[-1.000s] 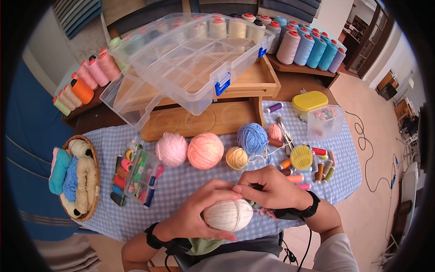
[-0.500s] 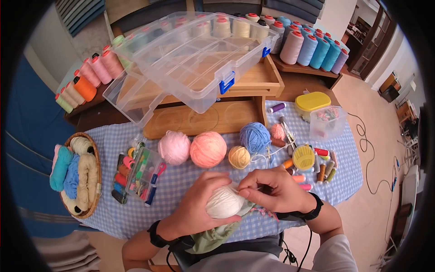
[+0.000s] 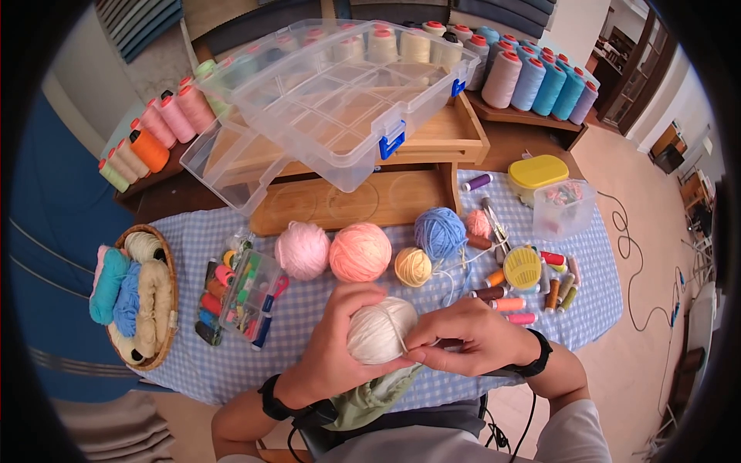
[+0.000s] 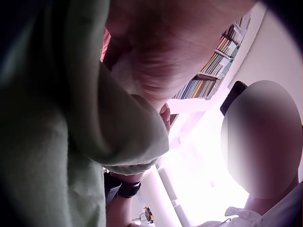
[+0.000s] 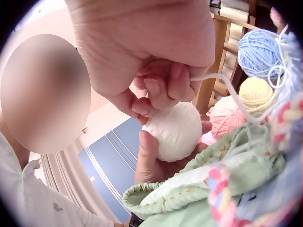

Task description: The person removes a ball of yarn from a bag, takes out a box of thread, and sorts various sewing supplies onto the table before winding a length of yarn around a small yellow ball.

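White yarn ball: at the front edge of the table, raised over the lap in both hands, not set down. Left hand grips it from the side, thumb and fingers curled round the curve; this cupping presumably steadies a round thing that would otherwise roll. Right hand meets the ball's opposite side, its fingers bent and pinching a strand of white yarn. Pinch sits close to the ball, probably so the yarn can be guided and tensioned there.

Right wrist view: yarn runs from the curled fingers in a loose curve towards light green fabric with a gathered, stitched edge. Far end of the strand cannot be made out. Fabric lies below the ball; a pink, white and yellow braided cord passes beside it.

Beyond the hands, on blue gingham cloth: pink ball, peach ball, small yellow ball, blue ball. Their row behind the working area likely leaves the hands elbow room. Wicker basket with skeins stands at the left, apart from the hands.
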`<state>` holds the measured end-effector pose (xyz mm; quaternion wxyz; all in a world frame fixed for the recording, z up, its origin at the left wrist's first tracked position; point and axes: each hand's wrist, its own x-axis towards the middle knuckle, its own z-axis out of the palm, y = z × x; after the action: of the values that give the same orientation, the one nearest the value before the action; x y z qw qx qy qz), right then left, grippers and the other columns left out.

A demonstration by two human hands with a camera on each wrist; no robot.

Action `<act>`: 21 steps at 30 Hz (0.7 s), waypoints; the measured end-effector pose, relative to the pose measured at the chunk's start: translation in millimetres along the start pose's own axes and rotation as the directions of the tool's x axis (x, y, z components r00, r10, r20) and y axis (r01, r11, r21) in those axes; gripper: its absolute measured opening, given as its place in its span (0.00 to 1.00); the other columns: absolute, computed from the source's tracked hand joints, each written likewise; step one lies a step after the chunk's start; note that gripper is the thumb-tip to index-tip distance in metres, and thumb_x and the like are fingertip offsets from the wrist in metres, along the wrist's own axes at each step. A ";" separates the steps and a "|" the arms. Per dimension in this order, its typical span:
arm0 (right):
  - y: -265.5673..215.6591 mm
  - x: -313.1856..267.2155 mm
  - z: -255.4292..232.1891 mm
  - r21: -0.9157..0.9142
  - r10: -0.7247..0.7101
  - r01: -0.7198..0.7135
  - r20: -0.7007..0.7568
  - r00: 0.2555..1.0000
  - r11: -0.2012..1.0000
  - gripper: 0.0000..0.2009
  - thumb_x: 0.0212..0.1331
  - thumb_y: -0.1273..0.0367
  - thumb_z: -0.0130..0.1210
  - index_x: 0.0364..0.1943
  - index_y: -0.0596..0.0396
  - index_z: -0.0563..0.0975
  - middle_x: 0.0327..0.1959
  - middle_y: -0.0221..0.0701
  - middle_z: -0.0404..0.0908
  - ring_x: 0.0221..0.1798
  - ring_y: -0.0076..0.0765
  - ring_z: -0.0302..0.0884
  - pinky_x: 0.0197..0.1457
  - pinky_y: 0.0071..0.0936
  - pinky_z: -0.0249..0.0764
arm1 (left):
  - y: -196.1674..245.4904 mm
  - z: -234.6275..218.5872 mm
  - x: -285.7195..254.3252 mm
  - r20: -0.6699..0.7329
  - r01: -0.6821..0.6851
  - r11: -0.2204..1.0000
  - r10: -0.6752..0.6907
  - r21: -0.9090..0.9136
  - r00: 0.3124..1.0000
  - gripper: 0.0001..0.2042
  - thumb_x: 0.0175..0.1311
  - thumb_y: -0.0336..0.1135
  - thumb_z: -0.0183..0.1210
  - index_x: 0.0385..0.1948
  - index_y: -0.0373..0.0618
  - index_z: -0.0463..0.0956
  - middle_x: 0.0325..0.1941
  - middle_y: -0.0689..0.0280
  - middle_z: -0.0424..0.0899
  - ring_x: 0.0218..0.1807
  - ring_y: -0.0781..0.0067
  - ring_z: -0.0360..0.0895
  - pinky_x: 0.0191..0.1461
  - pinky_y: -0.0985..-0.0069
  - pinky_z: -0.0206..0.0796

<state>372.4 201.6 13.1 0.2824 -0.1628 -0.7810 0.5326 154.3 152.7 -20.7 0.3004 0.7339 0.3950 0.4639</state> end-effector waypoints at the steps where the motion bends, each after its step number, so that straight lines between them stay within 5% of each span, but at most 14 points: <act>1: 0.4 -0.1 0.4 -0.004 0.000 0.000 0.009 1.000 1.000 0.05 0.59 0.75 0.58 0.38 0.58 0.79 0.28 0.33 0.81 0.24 0.30 0.78 0.26 0.24 0.71 | -1.7 0.8 -1.6 0.002 0.001 1.000 -0.001 0.000 1.000 0.41 0.38 0.36 0.80 0.55 0.41 0.61 0.55 0.55 0.68 0.57 0.57 0.71 0.58 0.66 0.68; 7: 3.4 1.3 0.7 -0.032 -0.047 0.047 0.007 0.999 0.998 0.05 0.58 0.75 0.59 0.38 0.58 0.79 0.29 0.34 0.81 0.25 0.34 0.79 0.27 0.27 0.72 | -9.9 3.4 -7.9 0.004 0.006 0.990 -0.005 -0.143 1.000 0.46 0.37 0.40 0.80 0.58 0.41 0.56 0.57 0.54 0.68 0.58 0.61 0.70 0.60 0.66 0.66; 12: 4.4 2.4 6.8 -0.029 -0.096 0.097 0.027 0.995 0.995 0.06 0.58 0.74 0.60 0.38 0.58 0.80 0.30 0.35 0.82 0.28 0.40 0.80 0.28 0.31 0.74 | -5.1 -2.0 -9.4 0.004 0.254 0.872 -0.277 -0.418 0.961 0.40 0.50 0.48 0.73 0.58 0.39 0.57 0.57 0.57 0.69 0.58 0.68 0.69 0.61 0.69 0.63; 21: -0.6 4.1 4.6 -0.128 -0.162 0.171 0.079 0.984 0.977 0.05 0.56 0.74 0.62 0.35 0.59 0.81 0.28 0.35 0.81 0.28 0.42 0.78 0.27 0.33 0.73 | 0.7 -4.3 -5.4 0.112 0.410 0.682 -0.437 -0.606 0.893 0.31 0.59 0.42 0.66 0.58 0.40 0.59 0.55 0.62 0.69 0.56 0.73 0.69 0.61 0.73 0.62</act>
<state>366.3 200.2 13.5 0.2877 -0.0973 -0.8351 0.4587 149.1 148.1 -20.8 0.6130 0.4743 0.3868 0.4997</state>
